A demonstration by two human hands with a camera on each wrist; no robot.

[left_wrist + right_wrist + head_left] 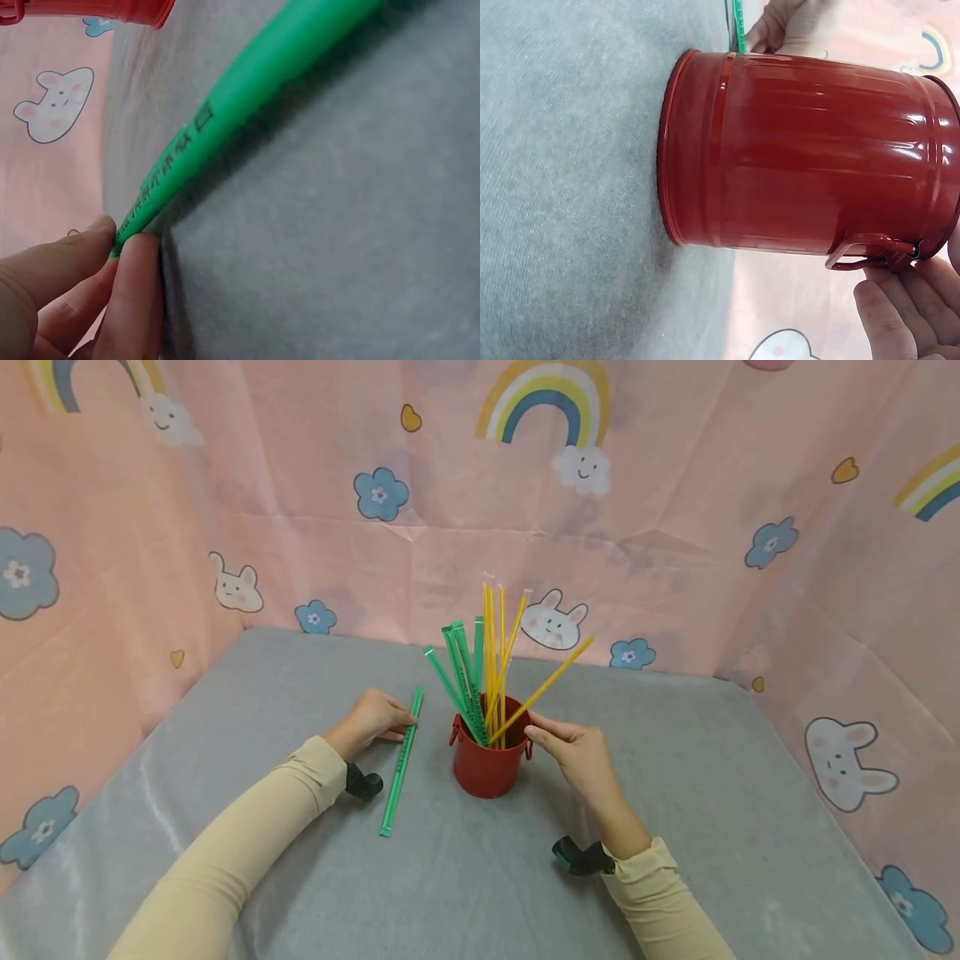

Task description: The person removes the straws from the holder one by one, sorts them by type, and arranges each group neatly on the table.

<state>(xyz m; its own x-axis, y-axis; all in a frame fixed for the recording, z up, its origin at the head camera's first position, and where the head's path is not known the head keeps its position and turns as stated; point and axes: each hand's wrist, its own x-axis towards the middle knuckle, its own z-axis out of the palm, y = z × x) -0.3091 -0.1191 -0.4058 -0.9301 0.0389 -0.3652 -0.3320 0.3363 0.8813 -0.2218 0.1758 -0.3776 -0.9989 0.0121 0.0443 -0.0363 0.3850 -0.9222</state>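
Note:
My left hand [378, 717] pinches a green wrapped straw [396, 789] near its far end, between thumb and fingers. In the left wrist view, dark print runs along the straw [196, 139], which slants low over the grey cloth. Right of it a small red metal bucket [487, 774] stands upright. Several green wrapped straws [459, 681] lean in its left part, and several yellow straws [491, 652] in clear wrappers fill its right part. One yellow straw [551, 679] tilts far right. My right hand [585, 764] holds the bucket's right rim by the side handle [855, 251].
Grey cloth [300, 877] covers the table. Pink patterned fabric [315, 468] hangs behind it and on both sides. A dark wrist mount [365, 783] sits at my left wrist, another mount [581, 857] at my right.

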